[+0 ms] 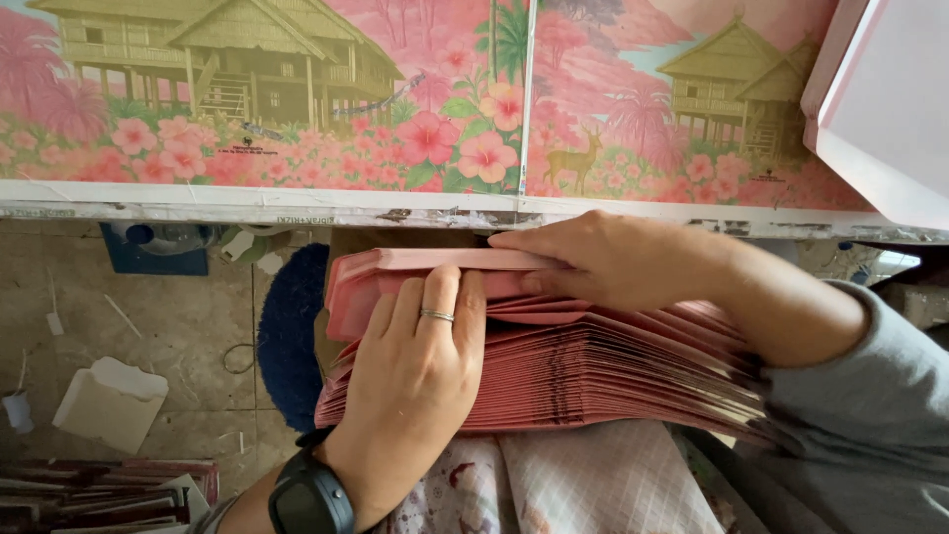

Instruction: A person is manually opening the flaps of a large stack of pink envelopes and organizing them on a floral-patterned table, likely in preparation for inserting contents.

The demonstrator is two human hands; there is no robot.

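Pink envelope stack (593,366), long axis left-right

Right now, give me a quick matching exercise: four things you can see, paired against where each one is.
Things:
1. left hand
2. right hand
3. white envelope
4. blue mat

Places:
A. on the floor, far left
B. flat on the face of the pink paper stack
C. on the floor, just left of the stack
D. gripping the stack's top edge

Pairs: 1-B, 2-D, 3-A, 4-C
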